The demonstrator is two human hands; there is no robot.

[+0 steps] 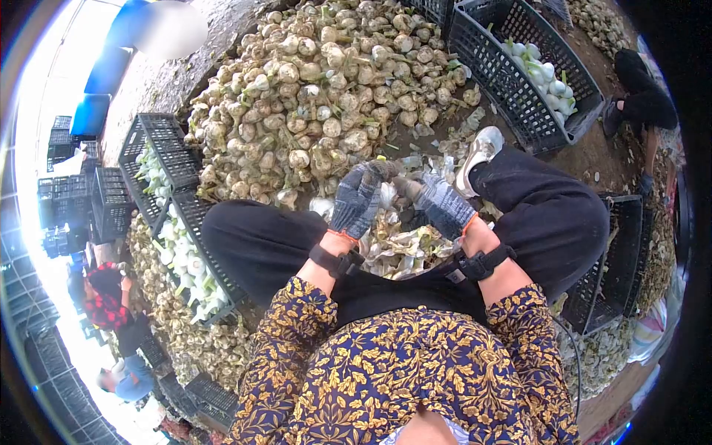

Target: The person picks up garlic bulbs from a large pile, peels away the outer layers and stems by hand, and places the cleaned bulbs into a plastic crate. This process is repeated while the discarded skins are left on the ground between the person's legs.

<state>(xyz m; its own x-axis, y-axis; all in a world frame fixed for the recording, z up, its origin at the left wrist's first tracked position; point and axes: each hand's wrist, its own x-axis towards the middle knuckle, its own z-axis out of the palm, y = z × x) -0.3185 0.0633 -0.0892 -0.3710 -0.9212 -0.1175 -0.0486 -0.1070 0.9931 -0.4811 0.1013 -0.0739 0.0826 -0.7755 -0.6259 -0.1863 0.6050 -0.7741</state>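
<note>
My left hand (356, 199), in a grey knitted glove with an orange cuff, has its fingers curled together between my knees. My right hand (439, 204), gloved the same way, meets it at the fingertips. Something small and whitish shows between the two hands, partly hidden by the fingers; I cannot make out which hand grips it. Just beyond them lies a big heap of soil-stained bulbs (319, 96) with dry skins. Below the hands, loose pale peelings (408, 248) cover the ground between my legs.
Black crates with cleaned white bulbs stand at the left (182, 256) and upper right (545, 78). Another black crate (612, 259) is beside my right knee. A person in red and black (107, 297) is at the far left; another person's dark-clothed leg (649, 89) shows at the right.
</note>
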